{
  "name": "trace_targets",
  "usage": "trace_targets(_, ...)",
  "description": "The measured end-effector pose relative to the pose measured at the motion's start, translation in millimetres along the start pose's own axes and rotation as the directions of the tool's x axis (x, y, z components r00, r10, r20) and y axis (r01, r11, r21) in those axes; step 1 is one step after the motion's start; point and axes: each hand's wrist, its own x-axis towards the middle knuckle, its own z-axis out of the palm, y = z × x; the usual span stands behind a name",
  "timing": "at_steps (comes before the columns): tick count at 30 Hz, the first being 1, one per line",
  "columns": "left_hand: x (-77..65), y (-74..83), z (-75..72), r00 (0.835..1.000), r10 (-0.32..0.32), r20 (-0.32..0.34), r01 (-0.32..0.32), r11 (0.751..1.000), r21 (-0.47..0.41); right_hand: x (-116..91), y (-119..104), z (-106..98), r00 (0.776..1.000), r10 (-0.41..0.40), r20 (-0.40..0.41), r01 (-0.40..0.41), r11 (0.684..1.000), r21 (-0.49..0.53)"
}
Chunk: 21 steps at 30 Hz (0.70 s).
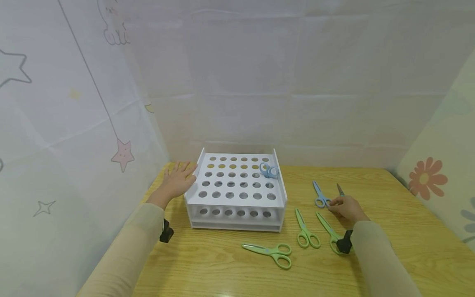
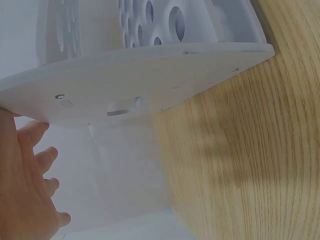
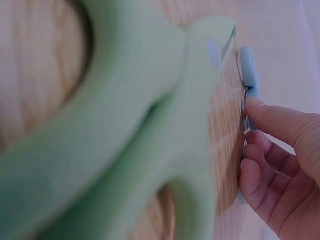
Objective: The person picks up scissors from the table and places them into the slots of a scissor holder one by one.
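Observation:
A white rack with rows of round holes stands on the table. Blue-handled scissors sit in a hole at its right side, handles up. My left hand, fingers spread, rests against the rack's left side panel. To the right, my right hand has thumb and fingers curled at a handle loop of blue scissors lying flat. In the right wrist view the thumb touches the blue handle. Another pair of scissors is mostly hidden behind this hand.
Green scissors lie in front of the rack. A second green pair and a third green pair lie to its right, the third partly under the right wrist. Patterned cloth hangs around the wooden table.

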Motion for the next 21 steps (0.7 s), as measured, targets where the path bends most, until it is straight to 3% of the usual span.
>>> trace_targets(14, 0.4, 0.9, -0.4, 1.0, 0.006, -0.001, -0.006, 1.0, -0.005, -1.1, -1.8, -0.5, 1.0, -0.03, 0.004, 0.03, 0.999, -0.035)
trace_targets(21, -0.2, 0.4, -0.1, 1.0, 0.004, 0.002, -0.004, 1.0, -0.007, -1.6, -1.5, -1.2, 1.0, -0.026, -0.004, 0.026, 1.0, -0.003)
